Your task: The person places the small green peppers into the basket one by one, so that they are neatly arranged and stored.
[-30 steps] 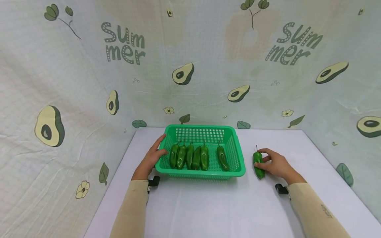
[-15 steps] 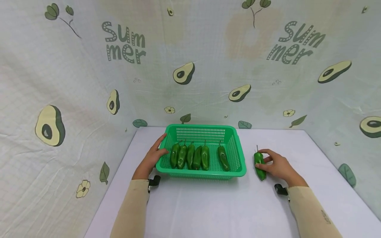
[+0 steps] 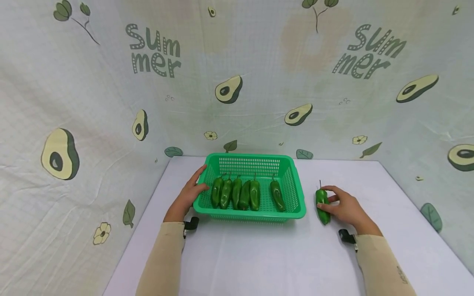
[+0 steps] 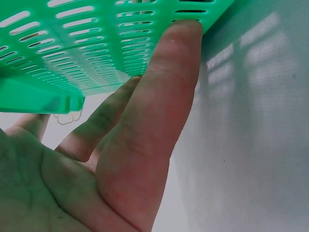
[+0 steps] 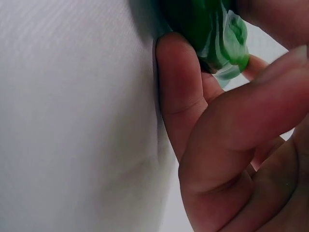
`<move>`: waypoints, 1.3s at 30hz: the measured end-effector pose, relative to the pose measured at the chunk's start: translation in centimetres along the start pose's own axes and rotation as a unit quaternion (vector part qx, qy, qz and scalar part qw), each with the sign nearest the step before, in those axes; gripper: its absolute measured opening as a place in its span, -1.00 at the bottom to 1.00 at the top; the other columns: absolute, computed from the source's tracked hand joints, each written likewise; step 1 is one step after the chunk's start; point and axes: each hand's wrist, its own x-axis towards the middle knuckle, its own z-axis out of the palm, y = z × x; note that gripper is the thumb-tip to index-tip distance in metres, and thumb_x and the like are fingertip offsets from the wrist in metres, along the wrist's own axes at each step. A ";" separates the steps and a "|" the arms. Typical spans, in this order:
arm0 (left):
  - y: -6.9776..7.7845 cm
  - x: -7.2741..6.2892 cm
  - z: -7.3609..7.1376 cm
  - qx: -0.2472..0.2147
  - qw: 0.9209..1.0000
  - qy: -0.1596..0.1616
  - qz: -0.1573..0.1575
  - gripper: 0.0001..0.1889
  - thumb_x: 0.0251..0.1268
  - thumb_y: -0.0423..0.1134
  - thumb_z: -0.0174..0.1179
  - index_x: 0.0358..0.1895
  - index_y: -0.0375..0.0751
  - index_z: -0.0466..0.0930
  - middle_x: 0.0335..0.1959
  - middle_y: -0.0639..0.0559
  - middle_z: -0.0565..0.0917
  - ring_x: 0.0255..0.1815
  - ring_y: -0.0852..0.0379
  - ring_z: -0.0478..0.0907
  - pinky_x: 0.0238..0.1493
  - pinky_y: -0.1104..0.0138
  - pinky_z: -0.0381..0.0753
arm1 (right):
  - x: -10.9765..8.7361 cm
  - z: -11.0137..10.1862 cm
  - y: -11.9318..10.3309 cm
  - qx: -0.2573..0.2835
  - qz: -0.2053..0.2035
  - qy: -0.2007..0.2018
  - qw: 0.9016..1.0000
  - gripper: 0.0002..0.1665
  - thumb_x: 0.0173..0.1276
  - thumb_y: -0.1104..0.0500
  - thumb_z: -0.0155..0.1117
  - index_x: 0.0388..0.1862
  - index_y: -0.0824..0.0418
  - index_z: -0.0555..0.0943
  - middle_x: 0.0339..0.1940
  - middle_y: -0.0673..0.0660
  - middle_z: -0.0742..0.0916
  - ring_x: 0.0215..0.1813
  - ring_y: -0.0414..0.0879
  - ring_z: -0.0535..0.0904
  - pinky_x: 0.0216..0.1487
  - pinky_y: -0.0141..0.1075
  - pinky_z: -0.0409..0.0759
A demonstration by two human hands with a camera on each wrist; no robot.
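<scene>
A green plastic basket (image 3: 249,214) with slotted walls stands on the white table in the head view. My left hand (image 3: 188,195) holds its left end, thumb over the rim; the left wrist view shows fingers (image 4: 169,92) against the slotted wall (image 4: 87,43) from outside. Inside the basket, several green peppers (image 3: 226,193) lie side by side on the left, and a single pepper (image 3: 277,196) lies apart on the right. Right of the basket, my right hand (image 3: 344,207) pinches another green pepper (image 3: 321,198) at table level. Only part of this pepper (image 5: 203,29) shows in the right wrist view.
The white table (image 3: 252,259) runs back to a cloth backdrop (image 3: 259,86) printed with avocados and lettering, which also lines both sides. Small black cameras (image 3: 346,236) sit at both wrists.
The right forearm has swung slightly inward to the left, while that hand keeps hold of the pepper on the table. The left hand, the basket and the peppers in it stay put.
</scene>
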 end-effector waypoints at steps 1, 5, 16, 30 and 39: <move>0.0 0.0 0.0 0.001 1.000 0.001 0.000 -0.07 0.26 -0.19 0.19 0.65 0.64 0.08 0.64 -0.16 0.18 0.20 -0.24 0.49 -0.04 0.07 0.63 | -0.1 0.0 0.0 0.001 0.002 -0.001 1.000 0.00 0.29 -0.29 0.53 0.55 0.13 0.39 0.08 0.38 0.71 0.00 0.20 0.64 -0.11 -0.01 0.61; 0.0 0.1 0.1 0.004 1.000 -0.002 0.004 -0.07 0.25 -0.18 0.18 0.65 0.64 0.08 0.66 -0.12 0.16 0.21 -0.23 0.48 -0.03 0.07 0.62 | -0.3 0.2 0.4 0.005 0.014 -0.001 1.000 0.06 0.27 -0.35 0.51 0.58 0.12 0.36 0.12 0.39 0.70 0.03 0.21 0.63 -0.09 -0.01 0.62; 0.1 0.3 0.1 0.007 1.000 0.004 0.002 -0.09 0.26 -0.16 0.20 0.60 0.74 0.11 0.64 -0.08 0.19 0.15 -0.22 0.52 -0.09 0.10 0.65 | -0.1 0.1 0.9 0.049 0.021 0.000 0.999 0.10 0.22 -0.38 0.53 0.59 0.07 0.35 0.16 0.41 0.67 -0.07 0.11 0.67 -0.24 -0.17 0.63; 0.0 0.1 0.0 0.002 1.000 0.006 -0.001 -0.09 0.27 -0.18 0.20 0.60 0.75 0.11 0.65 -0.06 0.17 0.16 -0.22 0.53 -0.09 0.09 0.67 | 0.4 0.3 1.2 0.149 0.036 -0.017 0.988 0.10 0.20 -0.31 0.60 0.58 0.03 0.31 0.10 0.36 0.66 -0.21 0.06 0.73 -0.29 -0.12 0.72; 0.0 0.2 -0.1 0.003 1.000 0.003 -0.002 -0.07 0.25 -0.18 0.19 0.64 0.69 0.08 0.63 -0.12 0.20 0.12 -0.18 0.55 -0.11 0.10 0.67 | 0.5 0.6 1.0 0.178 0.034 -0.026 0.983 0.09 0.24 -0.26 0.59 0.60 0.05 0.27 0.13 0.37 0.65 -0.20 0.08 0.77 -0.31 -0.10 0.71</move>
